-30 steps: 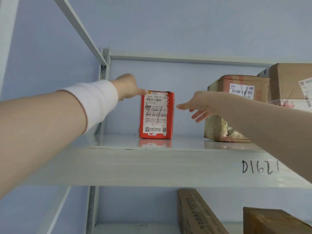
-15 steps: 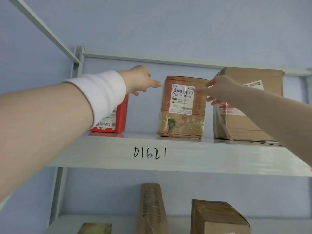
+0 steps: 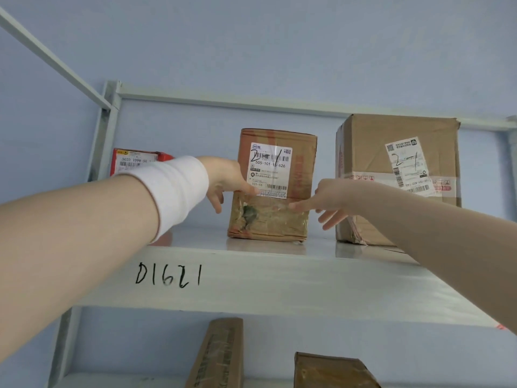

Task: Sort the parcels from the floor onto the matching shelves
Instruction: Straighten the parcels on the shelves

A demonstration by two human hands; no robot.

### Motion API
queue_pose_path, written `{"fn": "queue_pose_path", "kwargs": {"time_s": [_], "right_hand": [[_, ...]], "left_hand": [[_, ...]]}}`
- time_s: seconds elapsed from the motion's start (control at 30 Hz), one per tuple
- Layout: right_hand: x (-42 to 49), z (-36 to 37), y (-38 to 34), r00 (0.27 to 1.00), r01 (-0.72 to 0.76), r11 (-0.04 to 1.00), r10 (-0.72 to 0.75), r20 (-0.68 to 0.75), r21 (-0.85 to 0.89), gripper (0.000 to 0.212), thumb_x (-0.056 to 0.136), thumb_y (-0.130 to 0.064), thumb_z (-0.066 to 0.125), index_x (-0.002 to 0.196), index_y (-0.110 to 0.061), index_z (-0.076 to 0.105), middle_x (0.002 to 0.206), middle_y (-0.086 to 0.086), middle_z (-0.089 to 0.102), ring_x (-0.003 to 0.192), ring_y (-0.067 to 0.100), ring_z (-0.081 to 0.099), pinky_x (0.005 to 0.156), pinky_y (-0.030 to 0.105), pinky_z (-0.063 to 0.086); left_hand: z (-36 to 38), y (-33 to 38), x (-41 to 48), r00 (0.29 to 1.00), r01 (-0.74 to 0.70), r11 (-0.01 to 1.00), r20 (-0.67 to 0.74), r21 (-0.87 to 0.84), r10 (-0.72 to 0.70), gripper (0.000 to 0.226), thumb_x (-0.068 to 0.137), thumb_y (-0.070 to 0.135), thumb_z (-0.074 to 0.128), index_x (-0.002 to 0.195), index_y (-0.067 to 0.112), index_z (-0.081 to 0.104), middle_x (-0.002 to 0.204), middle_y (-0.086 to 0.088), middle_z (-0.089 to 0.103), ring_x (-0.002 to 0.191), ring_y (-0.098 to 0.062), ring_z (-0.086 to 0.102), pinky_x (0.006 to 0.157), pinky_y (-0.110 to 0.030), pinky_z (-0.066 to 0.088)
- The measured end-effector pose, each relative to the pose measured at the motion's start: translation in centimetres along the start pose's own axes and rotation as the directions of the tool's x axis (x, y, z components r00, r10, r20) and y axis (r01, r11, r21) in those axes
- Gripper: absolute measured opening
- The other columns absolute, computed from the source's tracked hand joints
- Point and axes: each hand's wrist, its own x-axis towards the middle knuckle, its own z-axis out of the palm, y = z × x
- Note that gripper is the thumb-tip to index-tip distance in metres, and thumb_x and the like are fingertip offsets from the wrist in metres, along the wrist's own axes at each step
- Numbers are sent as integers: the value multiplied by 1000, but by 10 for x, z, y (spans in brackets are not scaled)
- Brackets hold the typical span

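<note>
Standing on upper shelf (image 3: 251,278): three parcels; two hands touching middle parcel (image 3: 275,186).

**Shelf D1621, three parcels on it**

The pale metal shelf (image 3: 279,278) has "D1621" scrawled on its front lip. A taped brown box (image 3: 272,217) stands upright mid-shelf. Left of it sits a red box (image 3: 134,161), right of it a bigger cardboard box (image 3: 363,141).

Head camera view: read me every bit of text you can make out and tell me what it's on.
"D1621": handwritten on the white metal shelf edge.
"505-101-16-626", "101-16", handwritten "2-1": middle brown taped cardboard parcel.
Handwritten "2-1": large brown cardboard box.
"5020 1098-50": red carton, partly hidden.
Fine print and barcodes: unreadable.
</note>
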Motion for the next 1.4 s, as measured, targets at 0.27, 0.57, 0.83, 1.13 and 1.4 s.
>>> {"fn": "queue_pose_path", "kwargs": {"time_s": [0.27,0.57,0.83,1.13,1.4], "right_hand": [[33,13,3,994,-24,997,16,112,69,47,87,-18,65,128,-3,48,119,19,58,95,35,64,82,37,56],[63,20,7,994,-10,998,4,106,55,53,86,-21,67,131,-2,45,126,19,56,97,36,67,80,36,58],[74,31,16,999,4,999,-6,39,43,53,86,-27,67,130,-7,46,126,15,57,94,33,69,86,41,56],[51,10,10,997,-36,998,39,72,-49,71,83,-34,68,137,-1,36,132,18,52,100,33,66,90,42,54],[3,-56,28,999,48,998,-47,-20,42,71,82,-32,68,136,3,39,122,17,59,96,31,67,81,39,57]], "left_hand": [[0,-19,29,996,9,998,92,-60,-3,40,94,14,55,133,9,47,118,-16,56,108,-36,59,92,-43,51],[1,-23,54,991,11,997,137,-70,-2,44,94,9,54,137,11,44,120,-12,58,97,-28,58,89,-36,51],[9,-29,59,995,7,998,100,-55,-2,47,95,14,54,140,14,41,134,-15,52,115,-34,58,91,-38,52],[-4,-18,39,999,16,1000,-41,-21,-17,62,91,24,60,141,1,33,142,-19,42,122,-30,53,91,-38,52],[-27,39,-1,909,-120,993,-399,21,118,63,88,29,63,135,-6,40,129,-17,55,111,-29,59,86,-34,52]]}}
